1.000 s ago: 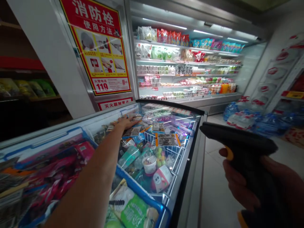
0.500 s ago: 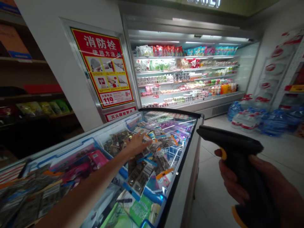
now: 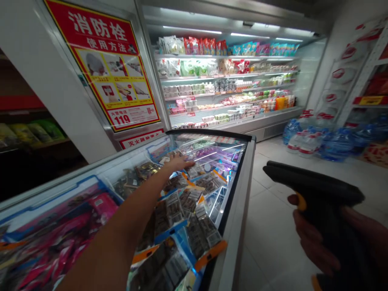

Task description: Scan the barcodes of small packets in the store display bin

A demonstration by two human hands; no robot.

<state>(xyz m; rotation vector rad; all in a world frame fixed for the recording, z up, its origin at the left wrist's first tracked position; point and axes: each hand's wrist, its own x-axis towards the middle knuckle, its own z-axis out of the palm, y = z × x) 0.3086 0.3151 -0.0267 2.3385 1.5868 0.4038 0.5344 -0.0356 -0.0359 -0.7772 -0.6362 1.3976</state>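
Observation:
My left hand (image 3: 176, 161) reaches far into a glass-topped chest freezer (image 3: 242, 190), its thumb apart and fingers stretched over packets at the back. It appears to touch them, though its fingertips are partly hard to see. Below it lie clear bags of dark food (image 3: 169, 210) with blue and orange edges. My right hand (image 3: 315, 238) is wrapped round the handle of a black barcode scanner (image 3: 315, 184) with yellow trim. The scanner is held outside the freezer, over the floor, pointing to the left.
Pink packages (image 3: 104, 206) fill the freezer's left part. Behind it, a lit refrigerated display (image 3: 230, 81) holds several shelves of goods. Large blue water bottles (image 3: 335, 143) stand on the tiled floor at the right. A red fire-hydrant notice (image 3: 106, 64) hangs on the pillar.
My view has moved forward and tilted. My left hand has gone deeper toward the freezer's far end, and more dark packets show near me. The scanner stays in my right hand, farther right in view.

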